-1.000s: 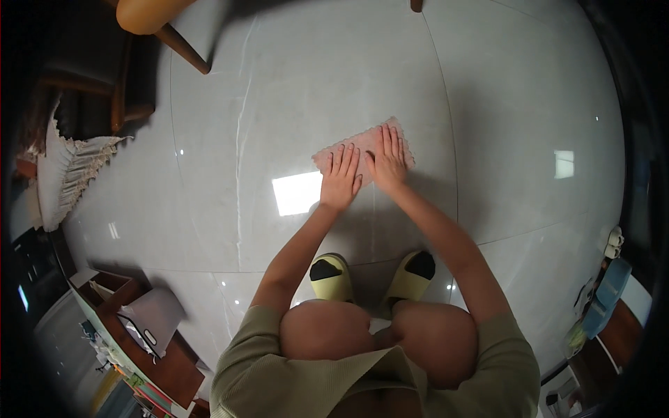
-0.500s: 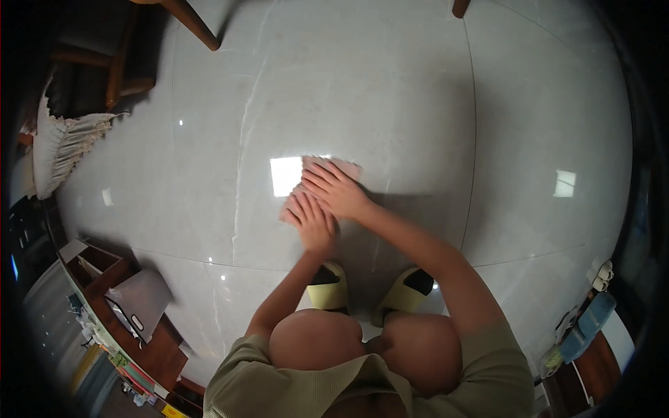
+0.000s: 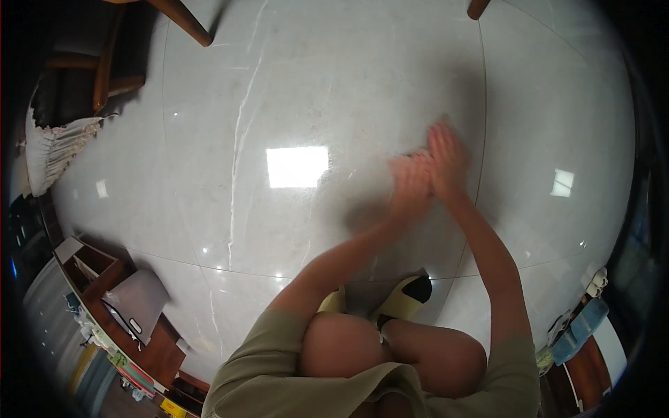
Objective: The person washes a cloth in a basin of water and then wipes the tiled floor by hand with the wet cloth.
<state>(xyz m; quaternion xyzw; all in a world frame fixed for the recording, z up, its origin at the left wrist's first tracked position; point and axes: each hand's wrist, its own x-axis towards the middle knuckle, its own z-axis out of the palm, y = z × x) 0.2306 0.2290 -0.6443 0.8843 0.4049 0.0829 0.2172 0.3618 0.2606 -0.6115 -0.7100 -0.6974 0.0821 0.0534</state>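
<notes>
Both my hands are pressed low against the glossy grey floor (image 3: 313, 104), right of centre, with arms stretched forward. Beneath them is a pinkish cloth (image 3: 396, 166), mostly hidden by the fingers and smeared by motion. My left hand (image 3: 412, 187) lies over its near left part, fingers extended and blurred. Beside it and slightly farther out, my right hand (image 3: 448, 159) rests with its fingers stretched flat. The two hands touch or nearly touch. How much cloth lies under each palm cannot be seen.
Yellow-green slippers (image 3: 406, 296) are on my feet below the hands. Wooden chair legs (image 3: 182, 21) stand at the far left, with a fringed fabric (image 3: 59, 150) hanging near them. A brown cabinet (image 3: 155, 355) with a pale bag (image 3: 139, 303) is at lower left; shoes (image 3: 596, 282) lie at right.
Both hands have swept right and a little farther away across the floor, the cloth moving with them. My knees have shifted slightly right.
</notes>
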